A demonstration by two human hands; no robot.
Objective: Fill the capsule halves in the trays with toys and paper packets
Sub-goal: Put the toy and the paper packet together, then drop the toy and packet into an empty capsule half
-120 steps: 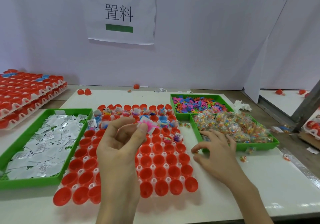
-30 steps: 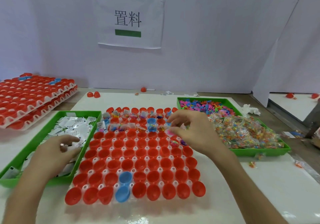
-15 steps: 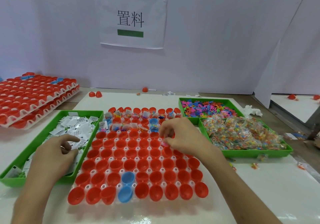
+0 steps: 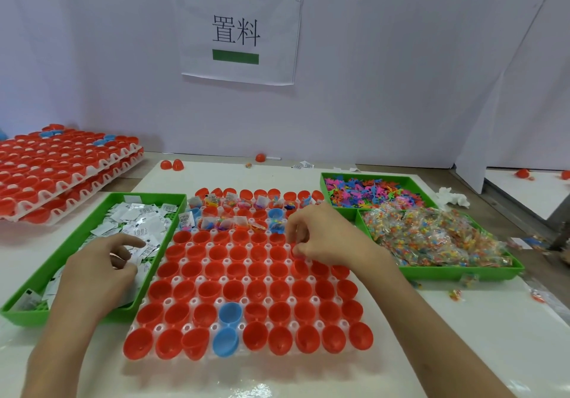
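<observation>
Right hand over capsule tray (curled)

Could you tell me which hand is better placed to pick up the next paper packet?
The left hand, I would judge: it is right over the paper packets in their green tray, while the right hand is over the far right side of the capsule tray, away from them.

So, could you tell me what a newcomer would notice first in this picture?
A grid of red capsule halves fills the table's centre, with two blue halves near its front edge. Green bins flank it: white paper packets on the left, bright loose toys and bagged toys on the right.
</observation>
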